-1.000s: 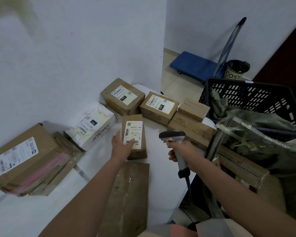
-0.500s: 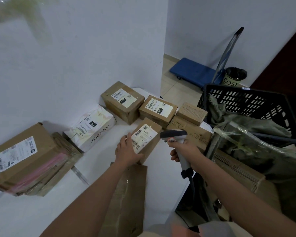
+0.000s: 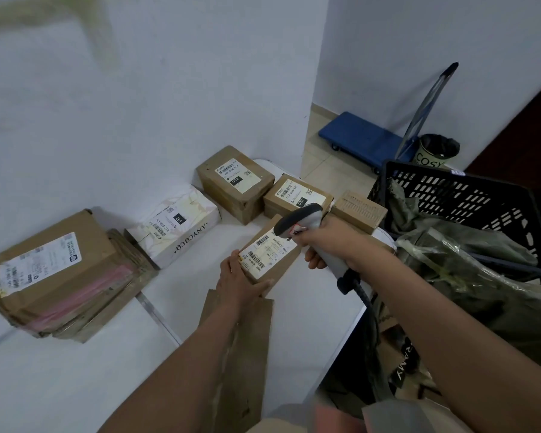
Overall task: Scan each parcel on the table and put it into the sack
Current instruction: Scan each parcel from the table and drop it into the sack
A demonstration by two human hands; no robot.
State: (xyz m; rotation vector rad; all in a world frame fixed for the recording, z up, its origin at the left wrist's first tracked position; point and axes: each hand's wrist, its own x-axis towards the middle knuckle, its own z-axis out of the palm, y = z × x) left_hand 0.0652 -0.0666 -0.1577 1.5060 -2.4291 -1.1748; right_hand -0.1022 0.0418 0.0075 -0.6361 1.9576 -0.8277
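Head view showed the scanning step under way. The left hand (image 3: 236,281) gripped a small brown parcel (image 3: 270,256) by its near end, fingers curled round the corner, holding it label-up toward the right edge of the desk (image 3: 310,307). The right hand (image 3: 328,245) was wrapped round the handle of a grey scanner (image 3: 300,220), its head hanging just above the parcel's far corner and pointing down at the white label (image 3: 267,253). Whether the barcode had registered could not be told.

More parcels waited along the far edge by the wall: two brown boxes (image 3: 236,182) (image 3: 294,196), a white box (image 3: 175,223), and a large padded brown parcel (image 3: 53,270) at the left edge. The sack (image 3: 469,276), greenish and taped, gaped off the right edge beside a black crate (image 3: 463,198).

Next, judging from this, the parcel would need lifting clear of the desk and carrying right into the sack's mouth, with the scanner's cable (image 3: 369,307) kept out of the way.
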